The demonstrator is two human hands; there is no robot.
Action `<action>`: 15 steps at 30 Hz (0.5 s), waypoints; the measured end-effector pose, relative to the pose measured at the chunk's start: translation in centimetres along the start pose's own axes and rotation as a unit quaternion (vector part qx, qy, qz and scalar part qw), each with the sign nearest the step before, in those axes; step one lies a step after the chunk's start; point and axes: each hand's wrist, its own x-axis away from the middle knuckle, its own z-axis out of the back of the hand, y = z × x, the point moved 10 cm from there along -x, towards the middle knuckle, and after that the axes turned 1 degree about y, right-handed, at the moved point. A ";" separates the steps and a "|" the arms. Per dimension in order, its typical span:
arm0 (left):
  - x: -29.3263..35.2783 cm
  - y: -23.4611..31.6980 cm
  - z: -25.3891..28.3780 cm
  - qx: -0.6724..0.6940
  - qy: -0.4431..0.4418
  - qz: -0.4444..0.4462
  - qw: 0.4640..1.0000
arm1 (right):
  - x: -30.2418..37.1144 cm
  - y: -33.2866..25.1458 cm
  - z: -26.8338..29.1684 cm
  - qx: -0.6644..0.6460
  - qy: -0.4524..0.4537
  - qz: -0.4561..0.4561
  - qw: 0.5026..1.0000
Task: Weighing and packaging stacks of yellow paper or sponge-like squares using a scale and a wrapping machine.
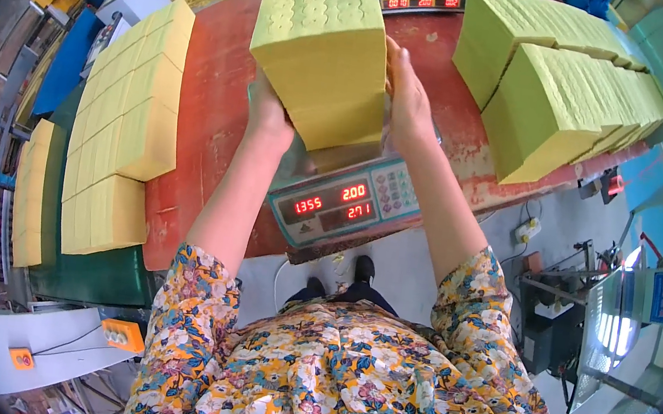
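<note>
Nearest to the camera is the person's own flowered blouse (343, 376), which fills the lower middle of the view; both bare forearms go up from its short sleeves.

The biggest thing is the red worktop (213, 91). Along its left side lie long rows of yellow paper stacks (132, 97), and more yellow stacks (574, 80) lean one against the other at the upper right. A further column of yellow stacks (33, 193) stands on the green surface at the far left.

Between the two hands is a thick yellow paper stack (327, 47) with embossed round marks on its top sheet. It stands tilted on the weighing scale (345, 200), which sits at the near edge of the worktop, and it hides most of the scale's pan.

The left hand (270, 115) presses flat against the left side of the stack, low down, fingers closed on it. The right hand (407, 91) presses against the right side, fingers stretched upward along the paper. So the stack is held between both palms.

The scale's front panel shows red lit digits and a small keypad (397, 189) beside them. Below the scale, a dark shoe (364, 268) is seen on the grey floor.
</note>
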 end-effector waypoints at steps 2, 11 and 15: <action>2.2 2.8 0.6 0.000 0.030 -0.072 0.997 | 3.5 -1.5 1.9 0.018 0.029 0.000 0.999; 19.1 1.1 21.5 -0.096 0.082 0.067 0.990 | 29.1 5.3 4.1 -0.087 0.085 -0.238 0.964; 26.3 -2.0 28.7 -0.095 0.156 0.157 0.971 | 35.5 8.4 0.2 -0.132 0.124 -0.293 0.939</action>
